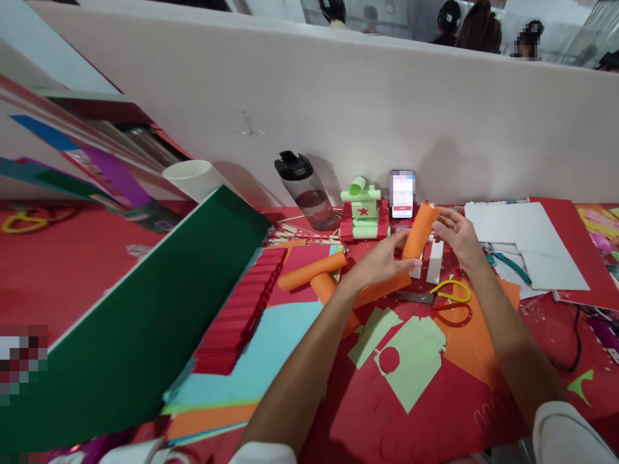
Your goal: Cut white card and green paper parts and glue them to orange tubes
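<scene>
Between my hands an orange paper tube [420, 233] stands at a tilt. My left hand [387, 259] grips its lower end, thumb and fingers closed round it. At the tube's upper end, the fingers of my right hand [457, 237] are bent and pressed against the rim. More orange paper tubes [312, 270] lie to the left, partly behind my left forearm. Scissors [445, 299] with yellow and red handles rest below the hands. Behind them stands a small green and red paper model [365, 209] with a red star.
A water bottle [312, 200] and a lit phone [403, 194] lean near the white partition [242, 90]. Folded red paper [242, 309] and a dark green board [145, 335] are at left. Green scraps [411, 380], teal pliers [512, 265] and white board [546, 238] lie about.
</scene>
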A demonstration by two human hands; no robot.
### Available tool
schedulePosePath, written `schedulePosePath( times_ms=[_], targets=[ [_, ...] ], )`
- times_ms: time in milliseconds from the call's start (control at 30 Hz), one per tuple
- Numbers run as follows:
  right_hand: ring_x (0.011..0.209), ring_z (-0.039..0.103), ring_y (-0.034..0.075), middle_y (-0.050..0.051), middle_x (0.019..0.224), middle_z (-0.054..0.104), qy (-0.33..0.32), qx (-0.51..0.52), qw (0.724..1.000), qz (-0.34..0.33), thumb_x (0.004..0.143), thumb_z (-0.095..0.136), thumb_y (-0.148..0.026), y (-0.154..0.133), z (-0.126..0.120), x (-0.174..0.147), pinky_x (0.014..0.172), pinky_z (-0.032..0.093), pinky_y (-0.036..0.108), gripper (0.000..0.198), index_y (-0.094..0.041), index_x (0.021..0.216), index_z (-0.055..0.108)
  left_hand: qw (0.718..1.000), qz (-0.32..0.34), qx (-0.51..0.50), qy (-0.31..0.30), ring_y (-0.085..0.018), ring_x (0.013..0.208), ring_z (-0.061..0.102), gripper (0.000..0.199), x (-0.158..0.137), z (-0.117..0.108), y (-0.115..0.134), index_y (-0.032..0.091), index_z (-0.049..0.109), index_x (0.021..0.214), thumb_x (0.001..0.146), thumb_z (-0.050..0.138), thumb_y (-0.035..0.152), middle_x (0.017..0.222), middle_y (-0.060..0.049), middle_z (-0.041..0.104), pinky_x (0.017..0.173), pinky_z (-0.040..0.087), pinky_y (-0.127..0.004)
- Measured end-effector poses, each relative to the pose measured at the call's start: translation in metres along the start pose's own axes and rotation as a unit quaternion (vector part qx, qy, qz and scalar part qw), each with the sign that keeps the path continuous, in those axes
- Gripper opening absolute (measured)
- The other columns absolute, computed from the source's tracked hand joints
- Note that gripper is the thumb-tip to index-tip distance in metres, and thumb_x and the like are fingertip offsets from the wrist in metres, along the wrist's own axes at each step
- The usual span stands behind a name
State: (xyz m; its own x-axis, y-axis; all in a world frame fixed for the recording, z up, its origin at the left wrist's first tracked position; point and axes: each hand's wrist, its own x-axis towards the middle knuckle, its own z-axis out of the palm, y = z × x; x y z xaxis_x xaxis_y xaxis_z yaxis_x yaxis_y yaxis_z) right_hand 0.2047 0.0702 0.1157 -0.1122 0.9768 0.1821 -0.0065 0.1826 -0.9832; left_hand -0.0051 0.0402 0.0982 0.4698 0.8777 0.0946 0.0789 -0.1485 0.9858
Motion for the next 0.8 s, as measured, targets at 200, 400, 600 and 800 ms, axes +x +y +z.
schedulePosePath(
  times_ms=[200,400,600,800],
  targets=[
    [0.067,0.062,0.015,0.002,0.076,0.071,0.036,-0.027,0.999,0.003,0.072,0.084,-0.064,0.004,-0.013,0.003,0.054,0.047,0.026,0.047,-0.022,0.086,0.069,0.973,-0.062,-0.216,0.049,-0.026,0.11,0.074,0.054,0.002,-0.009,-0.007,0.019,0.065,0.129,0.084,0.082,0.044,0.12,-0.012,0.077,0.097,0.059,-0.04],
    [0.071,0.066,0.018,0.004,0.075,0.074,-0.029,-0.084,0.996,-0.027,0.08,0.081,-0.056,0.011,-0.012,0.001,0.07,0.054,0.033,0.036,-0.021,0.081,0.075,0.957,-0.065,-0.274,0.071,-0.023,0.099,0.077,0.04,0.005,-0.015,-0.014,0.018,0.071,0.111,0.087,0.08,0.049,0.113,-0.012,0.079,0.094,0.063,-0.038],
    [0.078,0.071,0.02,0.005,0.081,0.078,-0.062,-0.127,0.989,-0.045,0.084,0.078,-0.047,0.003,-0.008,-0.003,0.079,0.056,0.037,0.026,-0.021,0.081,0.079,0.969,-0.052,-0.23,0.075,-0.027,0.111,0.075,0.04,0.004,-0.013,-0.008,0.017,0.067,0.117,0.093,0.072,0.049,0.12,-0.015,0.077,0.099,0.063,-0.043],
    [0.071,0.064,0.017,0.002,0.073,0.073,-0.056,-0.157,0.985,-0.039,0.081,0.08,-0.043,-0.004,-0.007,-0.005,0.072,0.051,0.033,0.025,-0.02,0.073,0.074,0.961,-0.073,-0.248,0.094,-0.027,0.109,0.075,0.045,0.006,-0.014,-0.015,0.019,0.067,0.121,0.087,0.08,0.046,0.12,-0.015,0.077,0.095,0.064,-0.043]
  ],
)
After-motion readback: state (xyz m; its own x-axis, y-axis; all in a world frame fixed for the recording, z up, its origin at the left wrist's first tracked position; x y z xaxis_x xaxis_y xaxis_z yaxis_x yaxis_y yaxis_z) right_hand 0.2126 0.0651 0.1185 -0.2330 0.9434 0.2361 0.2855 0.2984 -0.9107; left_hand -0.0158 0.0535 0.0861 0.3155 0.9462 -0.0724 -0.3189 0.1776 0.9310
